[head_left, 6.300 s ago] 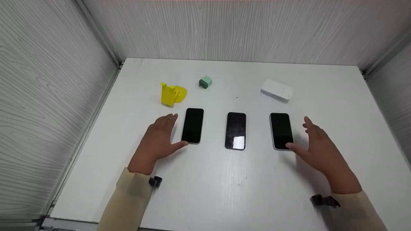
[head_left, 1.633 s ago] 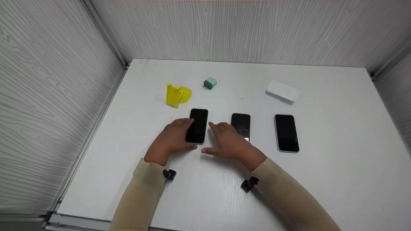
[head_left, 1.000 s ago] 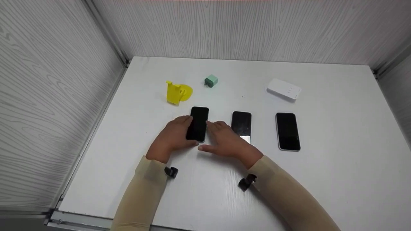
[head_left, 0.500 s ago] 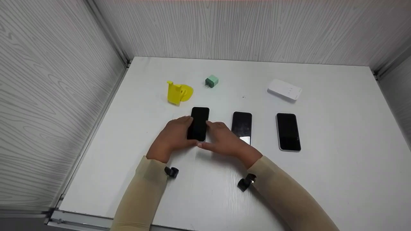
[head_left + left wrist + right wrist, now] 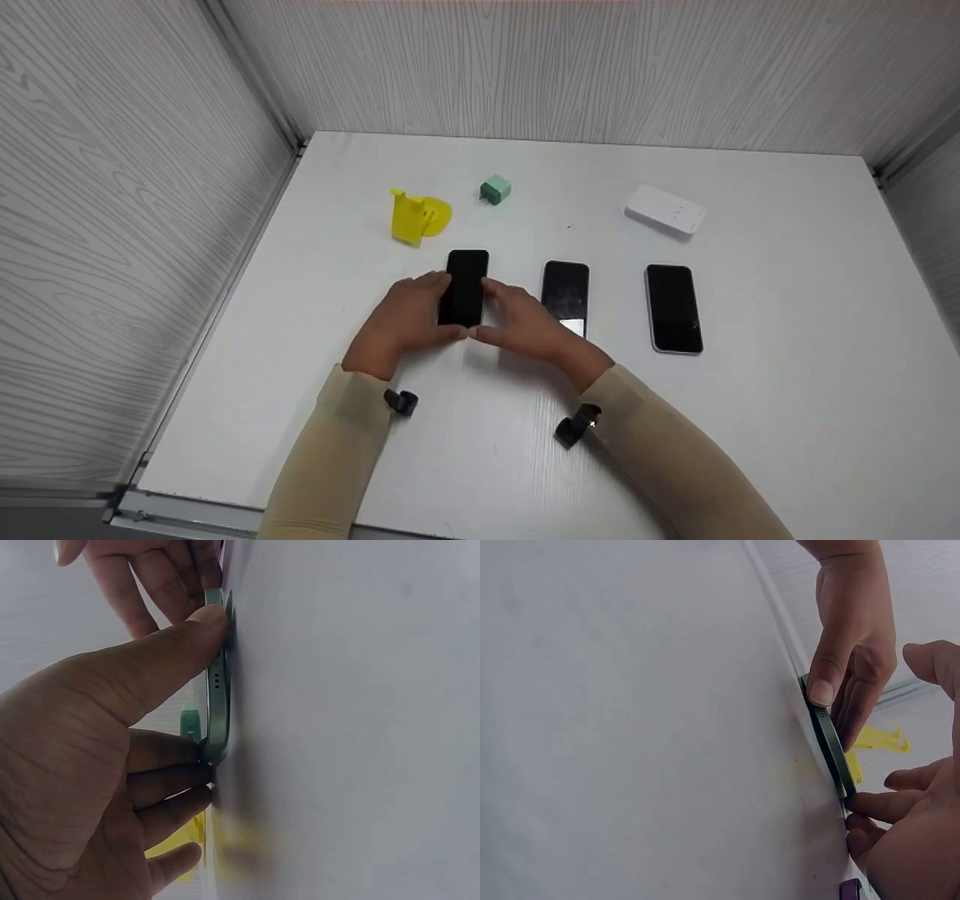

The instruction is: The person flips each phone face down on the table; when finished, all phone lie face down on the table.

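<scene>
In the head view, a black-screened smartphone [image 5: 466,281] lies between my two hands. My left hand [image 5: 405,313] grips it, fingers along its left side and thumb at the near short edge. The left wrist view shows that thumb pressing the phone's green frame [image 5: 217,701], close over the tabletop. With its fingertips, my right hand [image 5: 521,319] touches the right side of the phone. Its thumb tip meets the left thumb in the head view, but stands off the phone in the right wrist view. A second smartphone [image 5: 564,289] is partly hidden behind the right hand.
A third smartphone [image 5: 673,309] lies farther right on the white table [image 5: 465,450]. Behind are a yellow phone stand [image 5: 409,217], a mint green charger plug [image 5: 495,190] and a white rectangular device [image 5: 664,210]. Grey wood-grain panels [image 5: 525,67] border the table.
From the right side of the table, my right hand has come over to the left phone. The left hand has taken hold of that phone, and both thumbs have drawn together at its near edge.
</scene>
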A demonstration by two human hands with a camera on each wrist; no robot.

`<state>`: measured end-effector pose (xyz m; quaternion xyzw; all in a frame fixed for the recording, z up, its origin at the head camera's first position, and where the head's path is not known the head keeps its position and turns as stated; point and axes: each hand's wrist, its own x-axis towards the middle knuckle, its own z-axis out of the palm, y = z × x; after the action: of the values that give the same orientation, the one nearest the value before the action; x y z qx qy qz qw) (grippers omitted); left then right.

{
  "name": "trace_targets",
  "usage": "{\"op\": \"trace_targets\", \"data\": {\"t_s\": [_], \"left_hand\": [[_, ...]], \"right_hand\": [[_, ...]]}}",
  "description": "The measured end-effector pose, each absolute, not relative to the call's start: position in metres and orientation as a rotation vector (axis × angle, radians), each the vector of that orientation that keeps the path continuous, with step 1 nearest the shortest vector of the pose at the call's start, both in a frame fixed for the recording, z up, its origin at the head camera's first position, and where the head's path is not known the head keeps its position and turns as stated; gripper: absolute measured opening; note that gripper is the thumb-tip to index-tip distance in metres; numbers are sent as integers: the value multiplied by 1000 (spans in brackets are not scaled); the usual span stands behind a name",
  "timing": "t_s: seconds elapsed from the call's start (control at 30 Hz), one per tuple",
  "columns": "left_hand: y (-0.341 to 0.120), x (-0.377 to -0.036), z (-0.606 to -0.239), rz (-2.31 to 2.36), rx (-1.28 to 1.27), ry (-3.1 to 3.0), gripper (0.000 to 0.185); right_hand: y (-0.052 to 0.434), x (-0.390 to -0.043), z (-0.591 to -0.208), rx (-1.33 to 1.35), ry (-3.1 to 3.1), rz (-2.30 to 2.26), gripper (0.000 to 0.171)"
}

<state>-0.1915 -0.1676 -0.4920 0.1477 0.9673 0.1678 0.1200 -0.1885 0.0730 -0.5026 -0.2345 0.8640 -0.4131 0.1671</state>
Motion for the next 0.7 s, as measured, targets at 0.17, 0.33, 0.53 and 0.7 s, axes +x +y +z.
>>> {"op": "trace_targets", "data": {"t_s": [0.17,0.33,0.53,0.7], "left_hand": [[-169,-193,-493,483,437,2831,103],[-170,-194,-495,530,448,2836,99],[-173,-194,-496,561,469,2833,96],[-175,-195,-499,553,471,2825,96]], "right_hand": [[73,-190,-505,-662,2367,-1380,86],[73,-190,-504,-599,2203,-1609,79],[68,-189,-503,-401,2024,-1821,86],[61,-187,-504,-278,2086,-1805,88]]}}
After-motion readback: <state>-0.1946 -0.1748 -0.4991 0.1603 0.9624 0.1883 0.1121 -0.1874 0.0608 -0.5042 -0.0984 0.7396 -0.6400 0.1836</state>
